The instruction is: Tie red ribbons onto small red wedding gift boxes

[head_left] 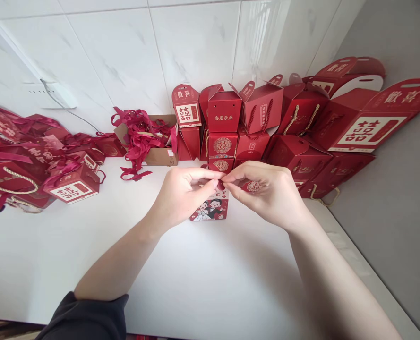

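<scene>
A small gift box [210, 212] in red and white, with a cartoon bride and groom on its front, stands on the white table in front of me. Above its top, my left hand [186, 196] and my right hand [264, 193] meet fingertip to fingertip. Both are closed in a pinch around a small dark red piece [220, 185]. Whether that piece is ribbon or part of the box, I cannot tell. My hands hide the upper part of the box.
Behind my hands, several red gift boxes [224, 113] are stacked against the tiled wall [195, 42]. A brown carton [163, 157] holds a tangle of crimson ribbons [142, 132]. More red boxes [73, 182] with ribbons crowd the left. A grey wall [397, 212] bounds the table [160, 283] on the right.
</scene>
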### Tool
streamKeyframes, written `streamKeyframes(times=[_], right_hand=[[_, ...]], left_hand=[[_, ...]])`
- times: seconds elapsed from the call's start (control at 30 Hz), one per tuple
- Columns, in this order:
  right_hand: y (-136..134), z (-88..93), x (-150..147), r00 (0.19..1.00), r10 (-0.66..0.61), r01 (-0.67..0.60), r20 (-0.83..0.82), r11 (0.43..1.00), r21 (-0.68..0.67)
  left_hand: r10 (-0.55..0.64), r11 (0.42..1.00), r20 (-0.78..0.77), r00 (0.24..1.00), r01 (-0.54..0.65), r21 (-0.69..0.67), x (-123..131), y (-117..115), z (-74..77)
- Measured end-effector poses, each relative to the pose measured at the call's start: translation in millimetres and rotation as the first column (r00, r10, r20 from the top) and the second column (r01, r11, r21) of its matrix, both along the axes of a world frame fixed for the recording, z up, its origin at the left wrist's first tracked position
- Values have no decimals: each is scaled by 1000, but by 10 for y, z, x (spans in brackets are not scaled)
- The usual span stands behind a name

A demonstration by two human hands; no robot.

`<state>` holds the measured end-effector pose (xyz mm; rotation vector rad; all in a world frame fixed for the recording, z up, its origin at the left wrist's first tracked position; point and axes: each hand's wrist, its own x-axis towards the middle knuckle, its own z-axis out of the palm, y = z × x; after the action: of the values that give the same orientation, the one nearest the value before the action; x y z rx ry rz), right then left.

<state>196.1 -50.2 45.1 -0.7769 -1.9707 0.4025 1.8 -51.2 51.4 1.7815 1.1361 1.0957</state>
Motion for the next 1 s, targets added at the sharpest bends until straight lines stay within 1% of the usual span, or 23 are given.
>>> streamKeyframes(times=[0.1, 0.17, 0.23, 0.37, 0.43, 0.53, 0.67, 0.77, 0.83, 0.9, 0.93, 1.0], right_hand=[[10, -29, -9, 999, -7, 7, 32, 1000, 25], [20, -47, -17, 999, -10, 9, 44, 1000, 17], [35, -63, -27, 999, -12, 13, 36, 1000, -26], [70, -95, -47, 999, 10, -19, -51, 985, -172], [82, -112, -54, 997, 15, -32, -82, 978, -205], [95, -138, -57, 994, 0, -27, -113, 973, -230], [122, -174, -57, 981, 21, -77, -191, 953, -292], [142, -190, -58, 972, 40, -113, -233, 943, -312], [147, -190, -56, 963, 60, -149, -262, 932, -332], [145, -182, -46, 960, 57, -153, -275, 928, -339], [143, -178, -38, 960, 46, -141, -276, 931, -336], [142, -171, -21, 962, 20, -113, -273, 938, -328]], left_hand=[[-9, 1000, 5, 1000, 9, -10, 1, 6, -5], [-12, 1000, -8, 1000, 12, 10, 5, 13, -10], [2, 998, -27, 1000, -1, 59, 11, 22, -15], [75, 981, -88, 993, -58, 183, 25, 35, -14], [87, 972, -109, 990, -61, 226, 25, 38, -10], [77, 969, -95, 992, -52, 242, 15, 42, -11], [59, 965, -53, 997, -44, 260, 14, 34, -36], [36, 959, -68, 997, -15, 283, 45, 10, -42], [12, 956, -97, 995, 17, 292, 47, 8, -15], [0, 957, -132, 991, 38, 288, -24, 48, 47], [17, 960, -147, 989, 25, 279, -101, 88, 87], [114, 966, -178, 977, -68, 248, -333, 206, 176]])
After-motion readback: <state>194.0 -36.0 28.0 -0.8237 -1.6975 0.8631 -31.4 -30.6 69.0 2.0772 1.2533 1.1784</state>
